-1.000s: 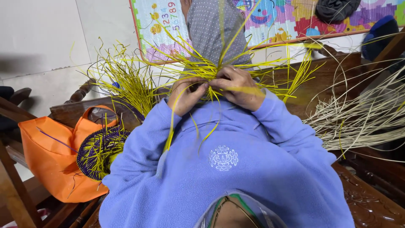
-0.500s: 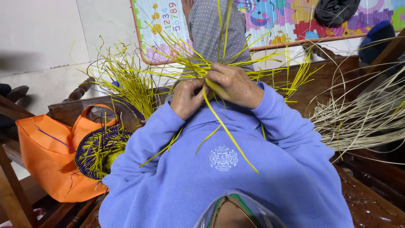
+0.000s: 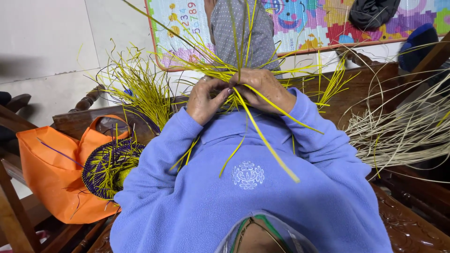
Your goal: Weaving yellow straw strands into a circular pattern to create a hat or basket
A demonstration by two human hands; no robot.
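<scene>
My left hand (image 3: 204,100) and my right hand (image 3: 265,89) meet in front of my chest, both closed on a bundle of yellow weaving strips (image 3: 220,70) that fan out upward and sideways. One long yellow strip (image 3: 267,140) runs down from my right hand across my blue fleece top (image 3: 243,187). The centre of the weave is hidden between my fingers.
An orange bag (image 3: 47,168) lies at lower left beside a purple and yellow woven disc (image 3: 108,166). More yellow strips (image 3: 140,89) stand at left. Pale natural reeds (image 3: 403,131) lie on the carved wooden bench (image 3: 412,215) at right. A colourful play mat (image 3: 328,18) covers the floor beyond.
My hands have lifted slightly and shifted the bundle. The long strip under my right hand has swung out lower and further right across my chest.
</scene>
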